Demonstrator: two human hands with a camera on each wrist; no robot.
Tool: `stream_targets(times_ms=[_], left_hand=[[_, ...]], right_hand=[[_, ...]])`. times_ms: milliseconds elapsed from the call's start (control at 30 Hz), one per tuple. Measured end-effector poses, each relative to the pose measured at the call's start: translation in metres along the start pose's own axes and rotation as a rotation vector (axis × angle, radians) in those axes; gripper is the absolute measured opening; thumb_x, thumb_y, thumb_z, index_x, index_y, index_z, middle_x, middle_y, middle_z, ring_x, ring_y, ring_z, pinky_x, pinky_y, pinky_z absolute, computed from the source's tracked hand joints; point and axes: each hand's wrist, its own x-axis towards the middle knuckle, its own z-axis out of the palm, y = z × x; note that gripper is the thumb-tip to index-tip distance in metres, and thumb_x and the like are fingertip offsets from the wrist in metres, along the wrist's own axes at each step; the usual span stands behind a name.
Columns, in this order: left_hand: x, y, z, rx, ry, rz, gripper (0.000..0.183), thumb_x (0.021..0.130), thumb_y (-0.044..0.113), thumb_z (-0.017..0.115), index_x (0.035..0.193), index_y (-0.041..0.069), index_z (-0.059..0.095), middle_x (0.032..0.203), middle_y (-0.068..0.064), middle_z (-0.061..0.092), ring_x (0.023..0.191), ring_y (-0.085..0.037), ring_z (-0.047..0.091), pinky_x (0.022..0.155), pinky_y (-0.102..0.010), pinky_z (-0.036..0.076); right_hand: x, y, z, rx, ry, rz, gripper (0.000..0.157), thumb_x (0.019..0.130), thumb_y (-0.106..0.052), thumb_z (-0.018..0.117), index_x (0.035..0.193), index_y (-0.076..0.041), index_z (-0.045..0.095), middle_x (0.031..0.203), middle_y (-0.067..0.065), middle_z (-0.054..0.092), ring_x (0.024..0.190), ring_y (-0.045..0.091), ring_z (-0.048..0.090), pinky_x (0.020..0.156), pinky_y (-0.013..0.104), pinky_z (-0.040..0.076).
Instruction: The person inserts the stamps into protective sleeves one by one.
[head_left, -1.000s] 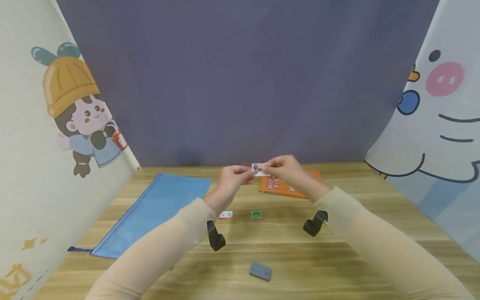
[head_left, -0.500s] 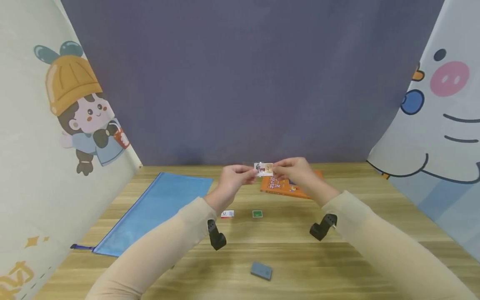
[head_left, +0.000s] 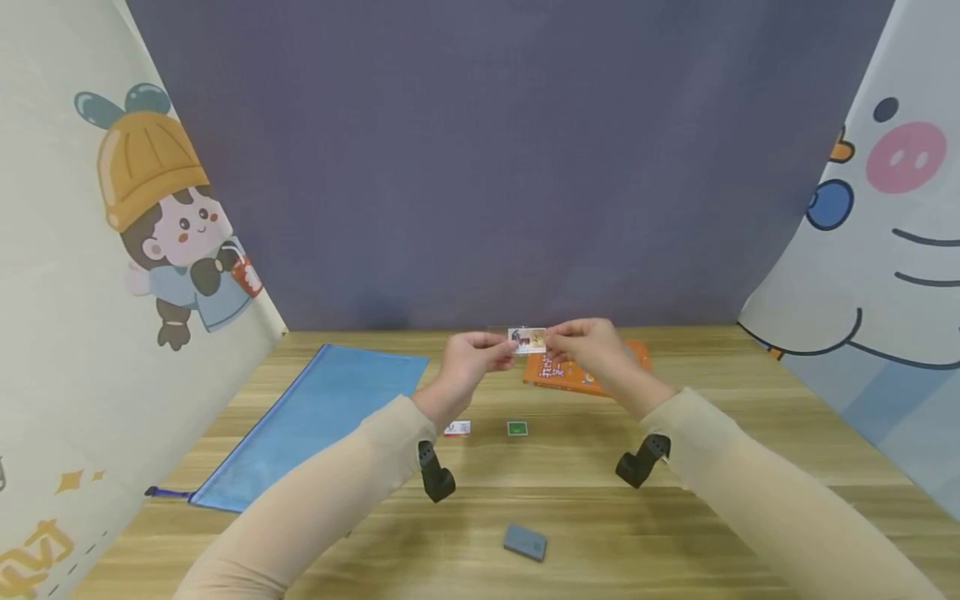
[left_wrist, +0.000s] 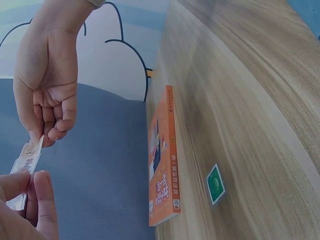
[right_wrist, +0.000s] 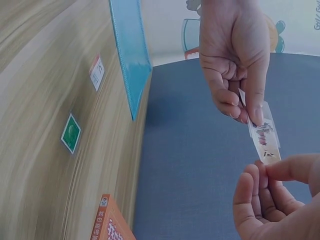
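Above the far part of the table, both hands hold a small printed picture card (head_left: pixel 527 339) that looks like a stamp. It lies partly in a clear plastic sleeve (right_wrist: pixel 270 131). My left hand (head_left: pixel 467 362) pinches the sleeve and the card's left end between thumb and fingers. With thumb and fingertips, my right hand (head_left: pixel 596 348) pinches the card's right end, which sticks out of the sleeve. On the table below lie a small green stamp-like piece with a white border (head_left: pixel 517 428) and a white-and-red card (head_left: pixel 457 428).
An orange book (head_left: pixel 570 375) lies behind the right hand. A blue zip pouch (head_left: pixel 322 417) spreads over the table's left side. Near the front is a small grey box-like block (head_left: pixel 525 542). A dark cloth (head_left: pixel 480 167) hangs behind the table (head_left: pixel 720 467).
My right hand has moved slightly right, away from the left, and more of the card's picture shows between them. During the last half second both hands have stayed almost still.
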Motion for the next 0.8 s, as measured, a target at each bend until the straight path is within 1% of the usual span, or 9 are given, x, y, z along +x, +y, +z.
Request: stream_targets(times_ms=[33, 67, 133, 233, 400, 467, 567, 667, 800], left_hand=[[0.000, 0.000, 0.000, 0.002, 0.004, -0.003, 0.022, 0.087, 0.009, 0.072, 0.103, -0.006, 0.068, 0.092, -0.013, 0.071, 0.076, -0.017, 0.070, 0.077, -0.028, 0.061], [0.000, 0.000, 0.001, 0.001, 0.007, -0.007, 0.022, 0.087, 0.009, 0.072, 0.103, -0.006, 0.069, 0.092, -0.013, 0.071, 0.076, -0.018, 0.070, 0.077, -0.028, 0.061], [0.000, 0.000, 0.001, 0.001, 0.011, -0.013, 0.021, 0.087, 0.009, 0.072, 0.103, -0.005, 0.069, 0.092, -0.012, 0.070, 0.078, -0.020, 0.070, 0.076, -0.027, 0.061], [0.000, 0.000, 0.002, -0.004, 0.013, -0.016, 0.021, 0.088, 0.008, 0.071, 0.103, -0.006, 0.069, 0.091, -0.011, 0.070, 0.078, -0.019, 0.070, 0.077, -0.028, 0.061], [0.001, -0.001, 0.003, -0.026, 0.020, -0.001, 0.023, 0.088, 0.007, 0.071, 0.104, -0.008, 0.067, 0.089, -0.011, 0.069, 0.072, -0.015, 0.068, 0.083, -0.034, 0.060], [0.001, -0.001, 0.004, -0.028, 0.024, 0.003, 0.023, 0.088, 0.007, 0.071, 0.104, -0.009, 0.067, 0.089, -0.012, 0.069, 0.070, -0.013, 0.067, 0.082, -0.034, 0.060], [0.001, -0.001, 0.005, -0.019, 0.026, 0.006, 0.023, 0.088, 0.007, 0.071, 0.104, -0.008, 0.068, 0.091, -0.013, 0.070, 0.070, -0.014, 0.068, 0.078, -0.030, 0.061], [0.000, 0.000, 0.005, -0.013, 0.023, 0.007, 0.022, 0.088, 0.008, 0.071, 0.103, -0.007, 0.069, 0.092, -0.013, 0.071, 0.073, -0.015, 0.068, 0.079, -0.030, 0.061], [0.001, -0.001, 0.005, -0.004, 0.020, 0.013, 0.022, 0.088, 0.010, 0.072, 0.103, -0.006, 0.070, 0.094, -0.012, 0.071, 0.075, -0.017, 0.069, 0.085, -0.036, 0.059]], right_hand=[[0.000, 0.000, 0.001, 0.010, 0.003, -0.003, 0.027, 0.096, -0.026, 0.062, 0.115, -0.007, 0.067, 0.103, 0.009, 0.071, 0.086, 0.015, 0.068, 0.091, 0.032, 0.053], [0.000, 0.000, 0.001, 0.016, 0.004, -0.009, 0.027, 0.096, -0.025, 0.062, 0.115, -0.006, 0.067, 0.102, 0.008, 0.071, 0.085, 0.014, 0.067, 0.094, 0.035, 0.053], [0.000, 0.000, 0.002, 0.030, 0.010, -0.018, 0.027, 0.096, -0.023, 0.062, 0.115, -0.004, 0.066, 0.099, 0.007, 0.071, 0.082, 0.013, 0.067, 0.094, 0.037, 0.054], [-0.001, 0.000, 0.003, 0.051, 0.024, -0.025, 0.026, 0.096, -0.020, 0.062, 0.114, -0.002, 0.066, 0.096, 0.006, 0.071, 0.079, 0.011, 0.067, 0.090, 0.035, 0.056], [-0.001, -0.001, 0.006, 0.079, 0.042, -0.041, 0.025, 0.096, -0.016, 0.062, 0.114, 0.001, 0.066, 0.096, 0.007, 0.071, 0.076, 0.009, 0.067, 0.087, 0.034, 0.058], [-0.001, 0.000, 0.007, 0.090, 0.048, -0.044, 0.025, 0.096, -0.015, 0.061, 0.114, 0.002, 0.065, 0.097, 0.008, 0.071, 0.075, 0.009, 0.067, 0.086, 0.033, 0.058], [0.000, 0.000, 0.008, 0.107, 0.050, -0.043, 0.026, 0.096, -0.014, 0.061, 0.115, 0.003, 0.064, 0.100, 0.011, 0.071, 0.075, 0.009, 0.067, 0.082, 0.029, 0.059], [0.000, -0.001, 0.010, 0.119, 0.052, -0.044, 0.026, 0.096, -0.014, 0.061, 0.115, 0.003, 0.064, 0.103, 0.013, 0.071, 0.080, 0.014, 0.068, 0.078, 0.025, 0.059], [0.000, -0.001, 0.011, 0.122, 0.064, -0.044, 0.026, 0.096, -0.015, 0.062, 0.114, 0.002, 0.065, 0.107, 0.014, 0.070, 0.089, 0.023, 0.069, 0.076, 0.024, 0.059]])
